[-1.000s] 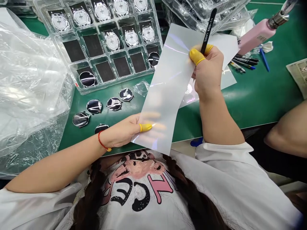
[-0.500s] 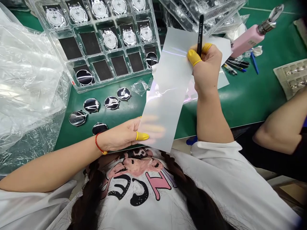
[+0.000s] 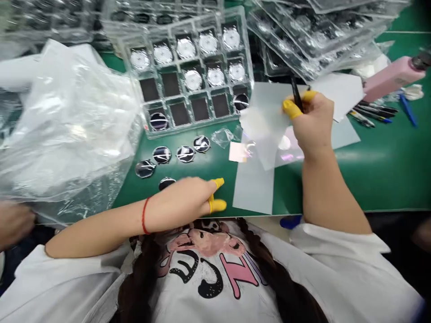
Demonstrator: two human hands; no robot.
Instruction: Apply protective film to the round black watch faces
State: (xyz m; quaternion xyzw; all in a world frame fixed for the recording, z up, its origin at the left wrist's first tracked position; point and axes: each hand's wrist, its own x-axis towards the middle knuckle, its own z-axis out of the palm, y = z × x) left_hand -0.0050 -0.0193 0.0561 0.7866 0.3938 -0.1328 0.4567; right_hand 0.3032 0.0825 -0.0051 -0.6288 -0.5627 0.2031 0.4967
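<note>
- Two bare hands work over the green bench (image 3: 387,184), thumbs capped in yellow; the left hand (image 3: 183,199), at lower centre, has let go of the translucent sheet (image 3: 252,193) that it was pinching half a second ago. Its thumb and finger now stand parted, with nothing seen between them, so this hand looks free.
- Just right of it, the sheet appears to lie on the bench from mid-frame to the front edge, rather than stretched between both hands.
- One hand of another person (image 3: 15,224) shows blurred at the left edge.
- Five round dark-faced pieces (image 3: 185,154) lie left of centre, one partly hidden by the left hand; I cannot tell whether they touch.
- Beyond the sheet's near end, a small pale square (image 3: 237,152) is now uncovered.
- Right of centre, the right hand (image 3: 313,119) grips a black tool (image 3: 296,94); blur hides whether its fingertips also pinch film.
- Farther, at upper centre, a clear tray (image 3: 198,127) holds silver watch-like cases (image 3: 193,80) and two more dark discs.
- At upper right, pens (image 3: 373,112), a pink bottle (image 3: 392,80) and stacked trays (image 3: 313,40).
</note>
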